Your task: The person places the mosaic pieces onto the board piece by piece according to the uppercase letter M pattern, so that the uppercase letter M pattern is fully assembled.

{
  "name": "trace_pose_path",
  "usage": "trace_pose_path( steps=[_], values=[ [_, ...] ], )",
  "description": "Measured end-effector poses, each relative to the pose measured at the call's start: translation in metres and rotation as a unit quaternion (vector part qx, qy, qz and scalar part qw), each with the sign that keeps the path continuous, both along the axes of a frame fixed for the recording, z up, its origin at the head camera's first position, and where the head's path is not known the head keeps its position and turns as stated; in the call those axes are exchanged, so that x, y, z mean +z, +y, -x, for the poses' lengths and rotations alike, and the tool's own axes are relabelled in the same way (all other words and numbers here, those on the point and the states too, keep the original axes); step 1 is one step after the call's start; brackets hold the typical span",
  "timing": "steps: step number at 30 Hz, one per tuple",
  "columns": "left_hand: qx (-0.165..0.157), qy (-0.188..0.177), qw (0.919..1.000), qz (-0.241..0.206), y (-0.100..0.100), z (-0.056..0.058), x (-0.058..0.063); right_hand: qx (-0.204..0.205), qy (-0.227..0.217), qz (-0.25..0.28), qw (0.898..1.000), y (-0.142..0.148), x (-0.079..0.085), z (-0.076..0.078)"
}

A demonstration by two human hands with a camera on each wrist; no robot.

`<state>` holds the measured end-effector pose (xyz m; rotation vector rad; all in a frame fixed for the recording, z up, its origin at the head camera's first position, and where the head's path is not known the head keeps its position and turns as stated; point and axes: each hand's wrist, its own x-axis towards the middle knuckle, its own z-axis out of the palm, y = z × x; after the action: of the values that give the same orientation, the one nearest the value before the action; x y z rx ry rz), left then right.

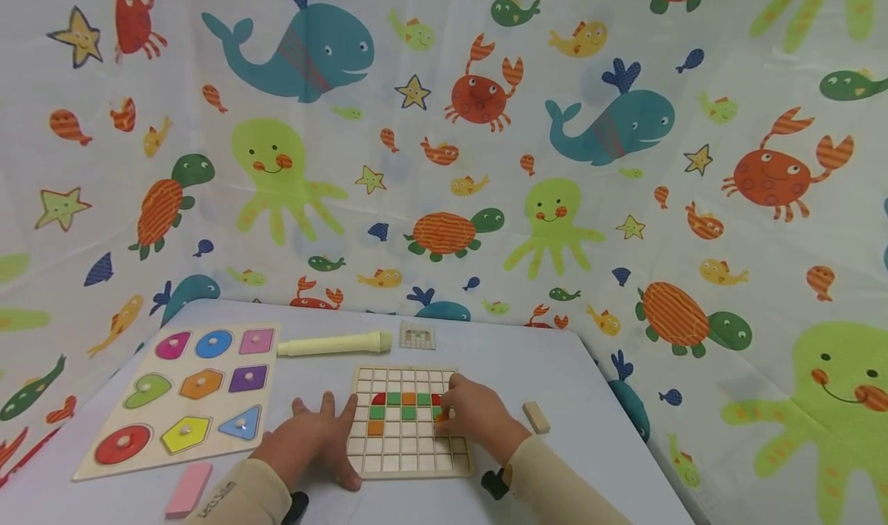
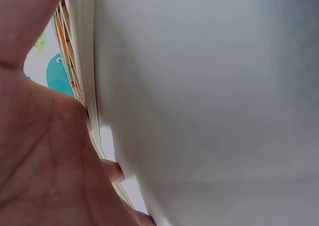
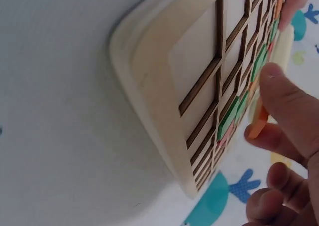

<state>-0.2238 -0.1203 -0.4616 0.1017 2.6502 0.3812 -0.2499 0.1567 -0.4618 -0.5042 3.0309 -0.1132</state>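
Observation:
My right hand (image 1: 482, 417) pinches an orange tile (image 3: 259, 121) between thumb and forefinger, over the right side of a wooden grid board (image 1: 409, 466). Red, green and orange tiles fill several cells in the board's upper and middle rows, including a green tile (image 1: 394, 398) and an orange tile (image 1: 375, 429) near the left. My left hand (image 1: 315, 432) lies with fingers spread at the board's left edge, thumb by the lower corner. In the left wrist view the palm faces the board's side (image 2: 87, 51).
A shape puzzle board (image 1: 208, 452) with knobbed pieces lies at the left. Near me is a pink block (image 1: 189, 490). A pale yellow stick (image 1: 333, 344) and a small pattern card (image 1: 418, 345) lie behind the grid; a wooden block (image 1: 536, 417) lies right.

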Motion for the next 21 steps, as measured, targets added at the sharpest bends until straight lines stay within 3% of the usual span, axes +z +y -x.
trace_pose_path(
  steps=[21],
  values=[
    [-0.005, 0.004, 1.0, 0.003, -0.0004, 0.0005, -0.0001, -0.001, -0.004, -0.04, 0.999, -0.0049, -0.0078, -0.0014]
  ],
)
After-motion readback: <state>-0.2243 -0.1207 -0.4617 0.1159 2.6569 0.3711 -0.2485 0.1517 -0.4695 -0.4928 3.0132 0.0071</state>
